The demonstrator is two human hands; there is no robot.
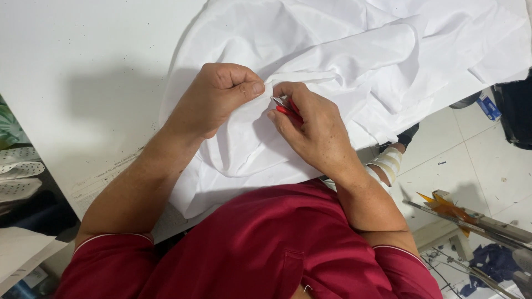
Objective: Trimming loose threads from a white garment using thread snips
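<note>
A large white cloth (354, 61) lies crumpled across the white table (83, 66) and hangs over its near edge. My left hand (213, 99) pinches a fold of the cloth between thumb and forefinger. Right beside it, my right hand (310, 130) grips small red-handled snips (284, 106), whose metal tips touch the pinched fold. Most of the snips is hidden inside my fingers.
The table's edge runs diagonally from lower left to upper right. A tiled floor (476, 160) lies on the right, with a foot in a striped sandal (388, 163), a metal stand (471, 221), dark blue cloth (493, 260) and a black object (515, 111). Patterned fabric (14, 166) sits at far left.
</note>
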